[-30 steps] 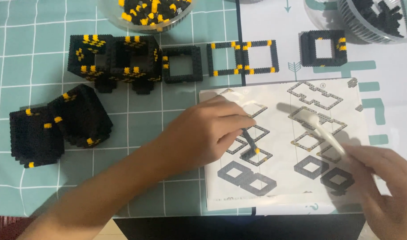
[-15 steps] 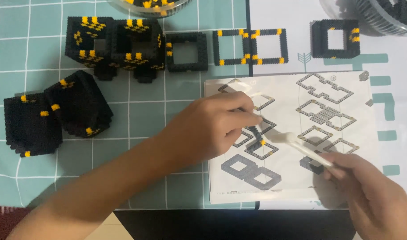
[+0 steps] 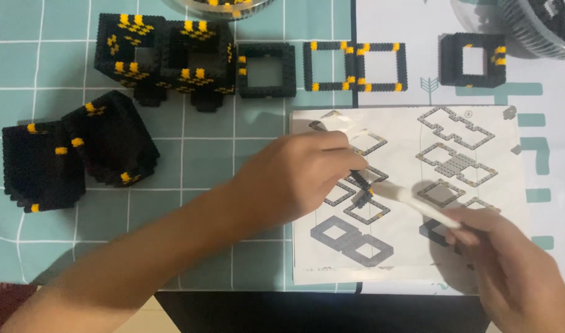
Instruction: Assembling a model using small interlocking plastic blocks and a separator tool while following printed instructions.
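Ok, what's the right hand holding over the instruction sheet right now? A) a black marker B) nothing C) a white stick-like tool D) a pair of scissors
C: the right hand grips a white stick-like tool whose tip meets the small black-and-yellow brick piece pinched by the left hand, above the instruction sheet.

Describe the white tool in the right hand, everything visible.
The white tool is a slim, pale, plastic-looking stick, blurred. It lies slanted over the instruction sheet, its upper-left tip at the small black-and-yellow piece pinched by the left hand. The right hand holds its lower-right end. Whether it is tweezers cannot be told.
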